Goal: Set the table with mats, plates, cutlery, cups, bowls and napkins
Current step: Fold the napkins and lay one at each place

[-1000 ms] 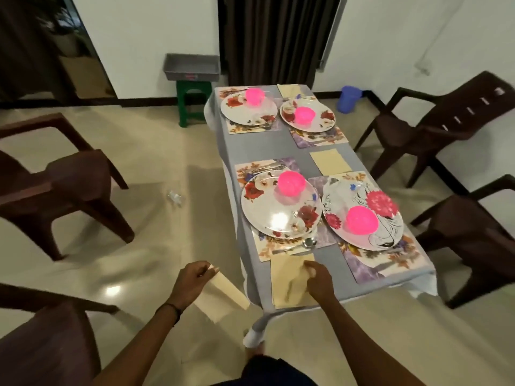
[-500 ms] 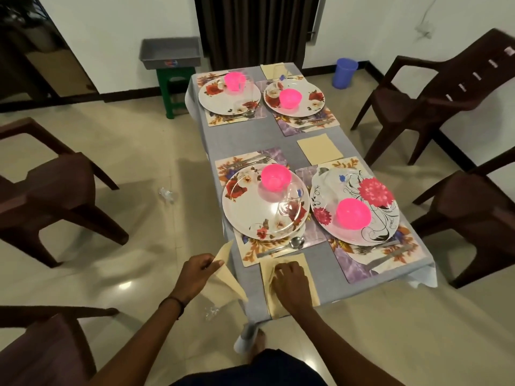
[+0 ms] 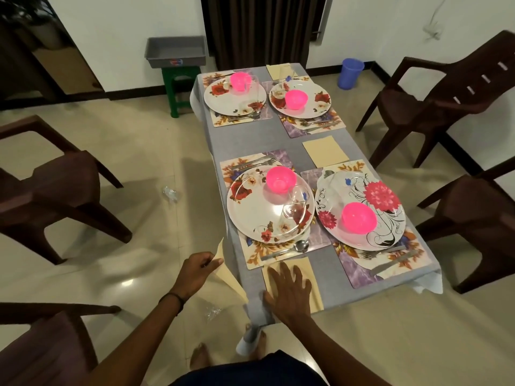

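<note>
Four places look nearly complete. Nearest, the right hand (image 3: 289,291) lies flat, fingers spread, on a cream napkin (image 3: 316,296) at the surface's (image 3: 245,140) edge, just this side of the near floral plate (image 3: 259,215). Left of that plate and off the surface, the left hand (image 3: 198,271) pinches a second napkin (image 3: 231,282) (bound, I judge, for the far-left place, which shows none). Beyond-right of the plate lies a third napkin (image 3: 324,151); farthest from it, a fourth napkin (image 3: 278,71). Mats (image 3: 252,257), plates, pink bowls (image 3: 281,178) and cutlery (image 3: 284,250) seem laid throughout; glasses (image 3: 296,201) I can confirm only at some places.
</note>
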`<action>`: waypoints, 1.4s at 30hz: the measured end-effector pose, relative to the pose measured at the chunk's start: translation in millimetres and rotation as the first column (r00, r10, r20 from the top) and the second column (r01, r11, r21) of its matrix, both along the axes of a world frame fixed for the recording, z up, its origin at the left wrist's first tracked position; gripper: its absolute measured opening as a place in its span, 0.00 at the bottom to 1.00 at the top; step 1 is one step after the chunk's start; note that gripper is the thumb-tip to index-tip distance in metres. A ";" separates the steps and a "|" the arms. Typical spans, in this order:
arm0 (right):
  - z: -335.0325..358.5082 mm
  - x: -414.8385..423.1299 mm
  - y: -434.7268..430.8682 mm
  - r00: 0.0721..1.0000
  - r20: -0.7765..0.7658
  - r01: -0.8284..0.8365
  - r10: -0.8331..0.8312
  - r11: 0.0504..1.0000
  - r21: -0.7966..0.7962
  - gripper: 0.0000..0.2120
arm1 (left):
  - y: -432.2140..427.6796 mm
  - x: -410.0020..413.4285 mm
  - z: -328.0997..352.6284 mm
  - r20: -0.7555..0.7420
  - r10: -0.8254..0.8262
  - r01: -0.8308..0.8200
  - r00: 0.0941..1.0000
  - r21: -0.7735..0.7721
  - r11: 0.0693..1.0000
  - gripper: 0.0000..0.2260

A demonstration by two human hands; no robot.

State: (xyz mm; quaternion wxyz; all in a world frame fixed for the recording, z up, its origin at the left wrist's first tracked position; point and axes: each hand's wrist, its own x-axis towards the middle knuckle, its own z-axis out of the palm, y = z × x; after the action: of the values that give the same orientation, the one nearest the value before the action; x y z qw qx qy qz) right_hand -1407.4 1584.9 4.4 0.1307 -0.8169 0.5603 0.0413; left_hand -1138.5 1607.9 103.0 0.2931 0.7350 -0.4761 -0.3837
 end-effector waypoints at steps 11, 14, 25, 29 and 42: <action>-8.9 -0.4 10.5 0.997 0.069 0.037 -0.025 0.984 -0.173 0.32 | -7.6 1.6 -5.2 -0.004 -0.012 0.012 1.000 0.019 1.000 0.22; -15.6 11.6 9.2 0.992 0.045 0.121 -0.117 0.988 -0.098 0.34 | -11.3 -1.1 -5.5 0.004 -0.028 0.028 1.000 0.014 1.000 0.22; -26.9 -14.6 7.7 0.981 0.121 -0.106 0.150 0.945 -0.308 0.27 | -18.4 -7.8 -17.1 0.010 -0.059 0.059 0.998 0.027 0.998 0.19; -10.4 -22.1 11.7 0.975 0.201 0.158 -0.098 0.938 -0.308 0.25 | -22.0 -12.1 -15.2 -0.017 -0.070 0.071 0.997 0.036 0.997 0.18; 8.1 -55.9 -17.7 0.771 0.166 0.622 -0.615 0.783 0.011 0.06 | -27.3 -14.5 -14.5 -0.036 -0.058 0.061 0.998 0.092 0.994 0.17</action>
State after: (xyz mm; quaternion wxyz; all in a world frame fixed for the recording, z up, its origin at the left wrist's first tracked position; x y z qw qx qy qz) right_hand -1463.3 1567.3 12.5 0.1636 -0.5903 0.7861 -0.0821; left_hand -1152.9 1580.7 88.4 0.2549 0.7269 -0.4742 -0.4264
